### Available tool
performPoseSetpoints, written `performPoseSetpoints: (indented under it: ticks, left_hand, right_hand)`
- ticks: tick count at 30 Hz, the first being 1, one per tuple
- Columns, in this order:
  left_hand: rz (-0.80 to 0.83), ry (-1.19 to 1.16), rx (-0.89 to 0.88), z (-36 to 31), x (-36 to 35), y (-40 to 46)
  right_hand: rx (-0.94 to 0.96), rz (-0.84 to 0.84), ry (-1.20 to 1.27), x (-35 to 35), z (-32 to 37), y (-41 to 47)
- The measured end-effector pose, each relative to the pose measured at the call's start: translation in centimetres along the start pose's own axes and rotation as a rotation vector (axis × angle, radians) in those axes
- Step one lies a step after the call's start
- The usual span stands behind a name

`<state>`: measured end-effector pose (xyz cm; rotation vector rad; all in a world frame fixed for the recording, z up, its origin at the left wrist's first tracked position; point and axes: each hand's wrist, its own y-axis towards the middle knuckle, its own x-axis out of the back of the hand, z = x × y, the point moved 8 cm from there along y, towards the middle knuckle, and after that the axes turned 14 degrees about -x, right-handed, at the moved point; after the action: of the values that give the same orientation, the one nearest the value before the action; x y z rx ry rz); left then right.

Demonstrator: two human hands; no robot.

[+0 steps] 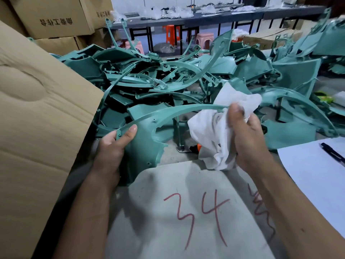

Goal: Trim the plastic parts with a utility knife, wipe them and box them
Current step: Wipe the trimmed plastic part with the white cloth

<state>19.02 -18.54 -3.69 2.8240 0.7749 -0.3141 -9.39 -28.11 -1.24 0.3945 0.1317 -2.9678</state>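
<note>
the step in hand looks like the wiping. the left hand (113, 144) grasps the teal plastic part (145, 146) at its near end, thumb lying along the thin curved rib and the other fingers curled behind the broad panel, which hangs down past the palm. from that thumb the rib arcs away and across to the right hand (246, 133), whose fingers are clenched round a bunched white cloth (216, 135); the cloth is wrapped over the rib's far end, just at the right fingertips, so cloth and part are touching there.

beyond both sets of fingers lies a heap of like teal parts (186, 79), untidy and well apart from the grip. to the outer side of the left hand stands an open cardboard box (41, 113) (most likely where the part goes once clean). no knife is clearly in view.

the next move, as i judge it, calls for drawing the cloth along the rib toward the left thumb while that hand keeps the part steady, then setting it in the box.

writing: "34" in red marker on the grey sheet (186, 212) below the wrists, with a red scrawl beside it i cannot read; printed characters on the stacked cartons (56, 21) behind.
</note>
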Motion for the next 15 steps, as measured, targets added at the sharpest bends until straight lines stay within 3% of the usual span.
performPoseSetpoints:
  ticks: [3,6,8,11,15]
  left_hand:
    - [0.013,0.021,-0.054,-0.3,0.1,0.2]
    - [0.034,0.019,-0.080,-0.3,-0.5,0.2]
    - [0.069,-0.006,-0.091,-0.4,-1.1,0.1]
    - [0.123,-0.010,-0.106,-0.5,-1.9,-0.3]
    - [0.142,-0.047,-0.044,-0.3,-1.4,-0.2]
  right_hand:
    - [-0.218,0.257,0.364,-1.5,-0.9,0.3]
    - [-0.199,0.243,0.440,-0.9,-0.7,0.5]
    - [-0.012,0.181,0.311,-0.6,0.4,0.5]
    - [0.291,-0.091,-0.094,1.1,1.9,0.4]
    - [0.497,-0.278,-0.448,1.4,2.7,-0.7]
